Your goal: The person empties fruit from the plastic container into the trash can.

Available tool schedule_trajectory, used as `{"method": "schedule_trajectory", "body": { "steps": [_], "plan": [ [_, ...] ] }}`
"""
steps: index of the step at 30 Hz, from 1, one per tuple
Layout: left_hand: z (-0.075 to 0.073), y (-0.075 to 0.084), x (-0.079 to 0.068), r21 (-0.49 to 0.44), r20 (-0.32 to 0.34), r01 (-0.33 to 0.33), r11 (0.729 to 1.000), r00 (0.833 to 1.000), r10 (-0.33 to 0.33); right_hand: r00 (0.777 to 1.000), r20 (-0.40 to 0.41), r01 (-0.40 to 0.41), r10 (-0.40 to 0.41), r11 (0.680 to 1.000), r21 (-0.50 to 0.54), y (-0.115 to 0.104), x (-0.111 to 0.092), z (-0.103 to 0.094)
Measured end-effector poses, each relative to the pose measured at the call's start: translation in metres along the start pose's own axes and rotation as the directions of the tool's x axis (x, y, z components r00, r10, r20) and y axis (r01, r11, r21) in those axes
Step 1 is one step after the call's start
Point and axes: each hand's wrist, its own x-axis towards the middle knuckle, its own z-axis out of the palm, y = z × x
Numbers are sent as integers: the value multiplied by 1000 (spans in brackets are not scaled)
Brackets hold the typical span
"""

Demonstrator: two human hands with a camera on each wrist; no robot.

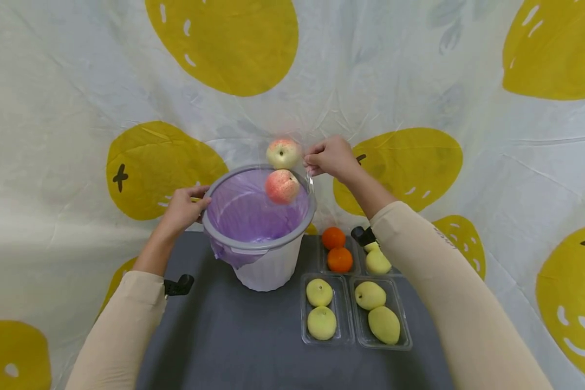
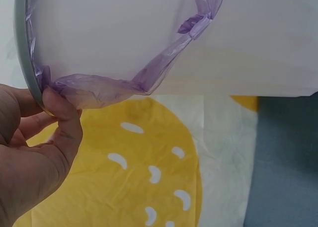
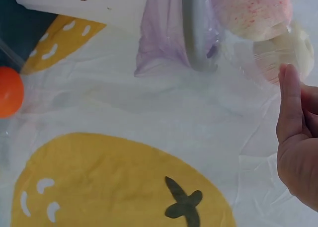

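Note:
My left hand (image 1: pixel 181 208) pinches the grey rim (image 2: pixel 26 63) of a white trash bin (image 1: pixel 268 271) lined with a purple bag (image 1: pixel 244 208). Above the far right part of the bin's mouth, my right hand (image 1: pixel 332 158) pinches the edge of a clear plastic tray (image 1: pixel 311 183), which is hard to make out. Two peaches show with the tray, a paler one (image 1: pixel 281 154) above a redder one (image 1: pixel 282 187). In the right wrist view the tray wall lies between the fingertips (image 3: pixel 289 74) and the peaches (image 3: pixel 253 13).
On the grey table (image 1: pixel 244 346), right of the bin, stand several clear trays: one with two oranges (image 1: pixel 339 260), one with pale yellow fruit (image 1: pixel 377 262), one with two round yellow-green fruits (image 1: pixel 321 323), one with two yellow fruits (image 1: pixel 384 325). A lemon-print cloth (image 1: pixel 395 54) hangs behind.

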Motion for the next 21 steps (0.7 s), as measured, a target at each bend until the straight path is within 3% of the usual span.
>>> {"method": "schedule_trajectory", "body": {
  "steps": [6,21],
  "plan": [
    [0,1,-2,-8,0,-1,1000,1000,1,997,13,81,-80,987,-140,-6,0,4],
    [0,2,-4,3,-9,11,1000,1000,-11,970,-24,233,-242,952,-199,-3,6,21]
  ]
}}
